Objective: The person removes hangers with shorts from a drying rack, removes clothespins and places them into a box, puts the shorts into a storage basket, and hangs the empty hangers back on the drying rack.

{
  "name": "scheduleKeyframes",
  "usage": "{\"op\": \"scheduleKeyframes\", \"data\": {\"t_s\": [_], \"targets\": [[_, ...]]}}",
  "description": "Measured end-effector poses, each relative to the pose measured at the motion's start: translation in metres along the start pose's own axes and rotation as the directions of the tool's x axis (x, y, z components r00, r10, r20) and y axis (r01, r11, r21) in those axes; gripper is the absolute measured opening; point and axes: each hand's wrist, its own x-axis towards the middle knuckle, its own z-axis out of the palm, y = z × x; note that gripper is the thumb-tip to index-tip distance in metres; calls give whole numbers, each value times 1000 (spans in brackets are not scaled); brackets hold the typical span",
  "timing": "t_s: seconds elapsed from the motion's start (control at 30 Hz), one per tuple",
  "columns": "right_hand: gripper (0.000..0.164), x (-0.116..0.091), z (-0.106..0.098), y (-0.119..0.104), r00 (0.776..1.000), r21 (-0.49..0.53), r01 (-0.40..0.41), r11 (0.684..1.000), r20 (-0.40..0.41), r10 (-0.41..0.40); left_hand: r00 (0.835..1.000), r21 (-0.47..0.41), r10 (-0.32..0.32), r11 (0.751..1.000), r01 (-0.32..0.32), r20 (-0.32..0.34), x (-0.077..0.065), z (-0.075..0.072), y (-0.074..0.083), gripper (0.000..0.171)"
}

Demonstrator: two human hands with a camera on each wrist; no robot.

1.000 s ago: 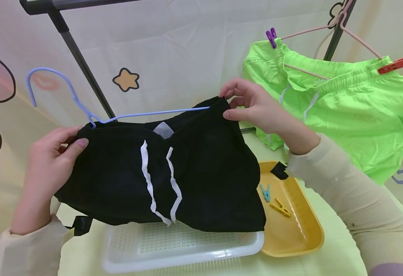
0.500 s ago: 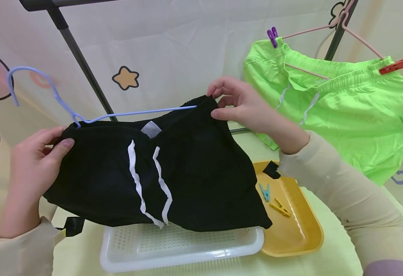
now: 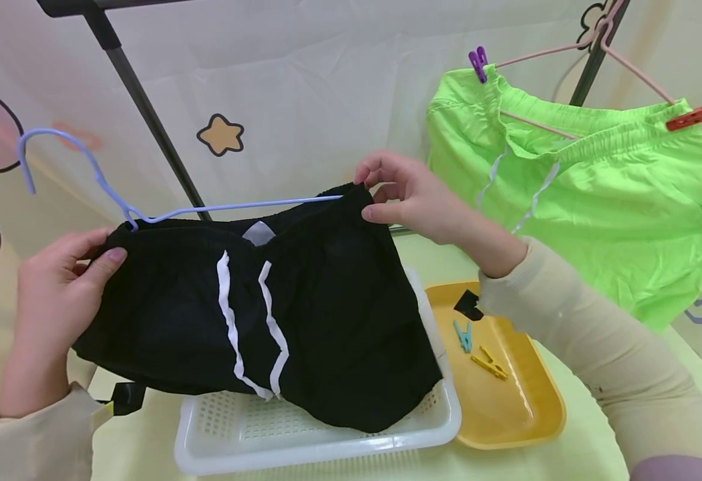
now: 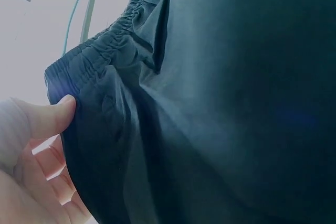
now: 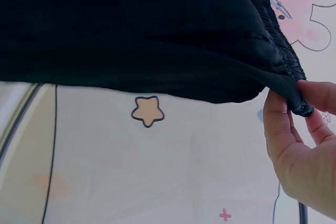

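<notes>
Black shorts (image 3: 338,314) with two white drawstrings hang between the two hands in the head view. My left hand (image 3: 59,290) pinches the waistband's left corner, thumb in front, as the left wrist view also shows. My right hand (image 3: 413,197) pinches the right corner of the waistband between thumb and fingers. A blue hanger (image 3: 236,207) runs inside the waistband, its hook sticking out at the upper left. The hanger's ends are hidden in the cloth. In the right wrist view the fingers (image 5: 278,124) grip the gathered edge.
Beneath the shorts stands a white perforated basket (image 3: 320,454). Right of it, a yellow tray (image 3: 507,421) holds a teal clothespin (image 3: 463,336) and a yellow clothespin (image 3: 490,364). Green shorts (image 3: 603,200) hang on a pink hanger (image 3: 633,67) with purple and red clothespins. A dark rack pole (image 3: 146,113) rises behind.
Both hands have shifted left with the shorts and hanger, then sunk slightly. The lower right of the shorts has swung left, showing more of the basket. Both grips stay the same.
</notes>
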Motion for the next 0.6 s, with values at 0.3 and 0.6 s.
{"op": "scheduleKeyframes", "data": {"t_s": [0.3,0.6], "targets": [[28,-10,-3,20,991,48,-132,990,30,131,993,-16,21,1000,-19,116,-3,6,-4,18],[25,-27,-7,45,983,129,-186,974,32,183,984,-29,15,1000,-9,178,-7,13,-12,19]]}}
